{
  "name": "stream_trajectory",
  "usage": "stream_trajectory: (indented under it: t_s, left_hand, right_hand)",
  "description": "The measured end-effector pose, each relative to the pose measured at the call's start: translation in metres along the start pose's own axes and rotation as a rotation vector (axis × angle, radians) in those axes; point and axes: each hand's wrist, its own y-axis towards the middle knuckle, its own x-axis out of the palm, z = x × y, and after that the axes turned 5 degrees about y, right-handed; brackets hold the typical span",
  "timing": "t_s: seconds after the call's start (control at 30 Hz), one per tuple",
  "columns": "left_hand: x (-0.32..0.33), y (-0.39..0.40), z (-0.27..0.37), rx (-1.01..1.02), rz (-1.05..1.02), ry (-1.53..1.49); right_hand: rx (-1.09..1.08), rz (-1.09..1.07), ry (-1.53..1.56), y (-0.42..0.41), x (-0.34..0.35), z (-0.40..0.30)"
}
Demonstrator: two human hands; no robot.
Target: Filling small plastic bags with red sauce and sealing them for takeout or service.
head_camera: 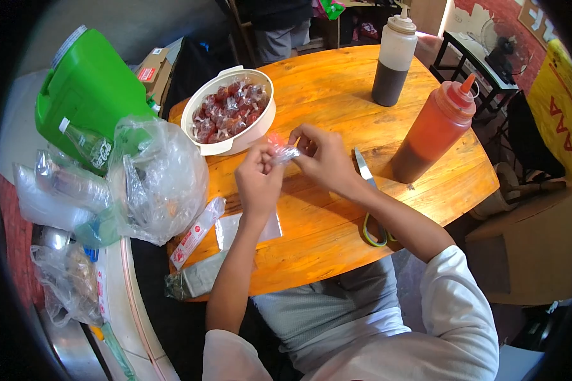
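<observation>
Both hands meet over the wooden table, fingers pinching a small clear plastic wrapper (284,153) with something reddish at its upper end. My left hand (261,178) grips its left side, and my right hand (325,155) pinches its right side; the wrapper is blurred. Just beyond my left hand stands an oval cream tub (251,143), filled with small dark red pieces (231,107) wrapped in clear plastic. Scissors (363,166) lie beside my right forearm, which covers their middle. A flat stack of clear plastic sheets (271,228) lies partly behind my left forearm.
A squeeze bottle of dark liquid (391,81) and an orange-red squeeze bottle (429,138) stand on the right of the table (324,90). At left are a bulging plastic bag (164,185), a green jerrycan (95,81) and a glass Coca-Cola bottle (88,143). A person (281,33) stands beyond the table.
</observation>
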Motion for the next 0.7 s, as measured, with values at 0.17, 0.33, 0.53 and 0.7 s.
stream_trajectory:
  t_s: [0.17,0.33,0.53,0.7]
  left_hand:
    - [-0.008,-0.003,0.009,-0.143,-0.359,-0.157]
    - [-0.015,-0.001,0.015,-0.269,-0.524,-0.393]
    - [-0.012,0.0,0.014,-0.221,-0.262,-0.276]
    - [-0.013,0.001,0.016,-0.289,-0.252,-0.362]
  right_hand:
    - [0.088,0.051,0.039,0.016,-0.022,0.016]
    - [0.08,-0.102,0.22,0.013,-0.019,0.014]
    - [0.119,-0.276,0.344,0.013,-0.016,0.011]
    - [0.191,-0.367,0.532,0.014,-0.019,0.009]
